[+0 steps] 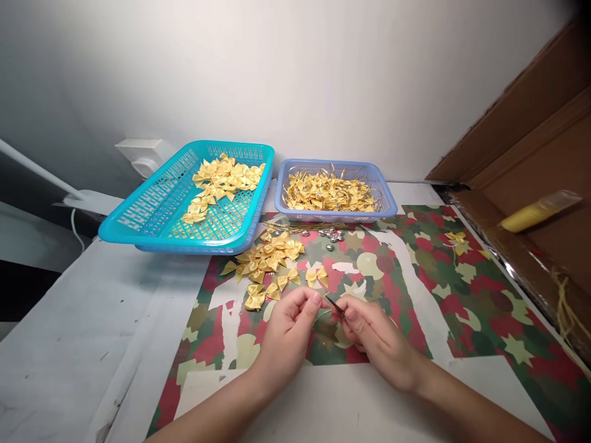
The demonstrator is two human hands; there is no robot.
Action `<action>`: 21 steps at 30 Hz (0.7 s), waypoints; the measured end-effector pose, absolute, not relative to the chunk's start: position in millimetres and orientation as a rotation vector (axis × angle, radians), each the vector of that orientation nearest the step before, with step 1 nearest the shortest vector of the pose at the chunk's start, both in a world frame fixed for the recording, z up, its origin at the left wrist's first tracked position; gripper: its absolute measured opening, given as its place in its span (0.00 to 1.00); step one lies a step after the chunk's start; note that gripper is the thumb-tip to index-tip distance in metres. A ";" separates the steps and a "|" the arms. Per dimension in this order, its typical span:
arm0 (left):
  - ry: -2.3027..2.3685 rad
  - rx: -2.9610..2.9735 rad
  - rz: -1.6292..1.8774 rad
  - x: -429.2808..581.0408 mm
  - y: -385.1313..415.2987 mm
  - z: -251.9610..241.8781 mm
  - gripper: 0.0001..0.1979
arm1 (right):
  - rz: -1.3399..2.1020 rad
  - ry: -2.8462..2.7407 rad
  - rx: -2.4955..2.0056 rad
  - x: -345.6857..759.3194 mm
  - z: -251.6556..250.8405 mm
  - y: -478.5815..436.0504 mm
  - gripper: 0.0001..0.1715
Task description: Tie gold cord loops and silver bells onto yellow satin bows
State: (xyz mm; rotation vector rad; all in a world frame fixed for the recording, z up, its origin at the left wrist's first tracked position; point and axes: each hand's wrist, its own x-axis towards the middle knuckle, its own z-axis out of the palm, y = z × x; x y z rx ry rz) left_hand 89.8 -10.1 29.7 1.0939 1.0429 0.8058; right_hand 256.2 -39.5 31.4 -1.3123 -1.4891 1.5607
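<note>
Red, green and cream patterned sheeting (489, 301) was spread beneath both hands. Beyond the left fingers, to their left, a turquoise plastic lattice basket (173, 240) was placed; nearer, just past those fingertips, glossy yellow fabric bows (255, 298) were scattered. By the left hand (290, 335), thumb pressed to forefinger, a thin pale thread (322, 314) appeared to be pinched; a slim dark pointed tool (335, 305) was gripped in the right hand (378, 337), its tip close to the left fingertips. A fingertip might be pricked were the point to slip, or the pinch lost were it loosened. Between the hands, the thread was slackly curved, its ends indistinct.
</note>
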 end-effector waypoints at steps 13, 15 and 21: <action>0.990 1.132 0.789 92.9 -9.8 30.3 0.16 | 1.556 -1.400 -1.314 254.4 28.5 -38.4 0.25; 0.993 1.127 0.785 93.0 -9.7 30.8 0.17 | 1.553 -1.399 -1.324 253.9 28.7 -38.6 0.25; 1.007 1.111 0.771 93.0 -10.2 32.4 0.17 | 1.526 -1.405 -1.347 253.5 29.2 -38.0 0.26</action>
